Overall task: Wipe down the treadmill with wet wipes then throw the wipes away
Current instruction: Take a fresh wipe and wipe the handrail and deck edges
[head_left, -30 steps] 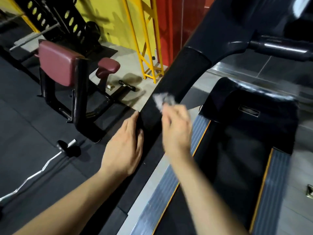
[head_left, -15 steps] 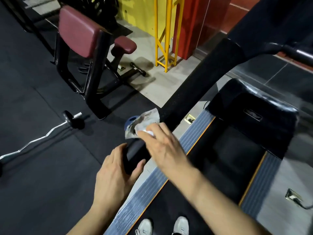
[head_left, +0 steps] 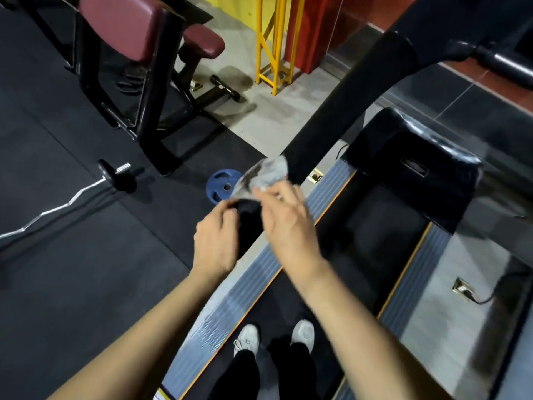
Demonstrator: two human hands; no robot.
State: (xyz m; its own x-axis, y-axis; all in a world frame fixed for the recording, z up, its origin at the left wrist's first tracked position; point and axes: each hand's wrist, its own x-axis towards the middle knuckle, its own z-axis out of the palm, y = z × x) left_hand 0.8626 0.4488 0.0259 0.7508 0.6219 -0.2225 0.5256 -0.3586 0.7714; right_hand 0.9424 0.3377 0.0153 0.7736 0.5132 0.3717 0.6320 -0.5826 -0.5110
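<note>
I stand on the black treadmill belt [head_left: 372,246], my white shoes showing at the bottom. The treadmill's black left handrail [head_left: 340,111] slopes down from the top right to its near end at centre. My left hand [head_left: 216,241] wraps around that near end. My right hand [head_left: 285,223] pinches a crumpled, dirt-stained white wet wipe [head_left: 265,176] between its fingertips, just above the rail beside my left hand. A black motor cover [head_left: 409,166] sits at the front of the belt.
To the left stands a maroon-padded bench [head_left: 129,24] on a black frame. A curl bar [head_left: 69,200] and a blue weight plate [head_left: 222,184] lie on the dark rubber floor. A yellow frame [head_left: 274,44] stands at the back. Grey ribbed side rails [head_left: 245,287] flank the belt.
My right hand has slid the wipe down the handrail toward its near end. My left hand shifted from lying flat on the rail to wrapping its end. The view tilted downward.
</note>
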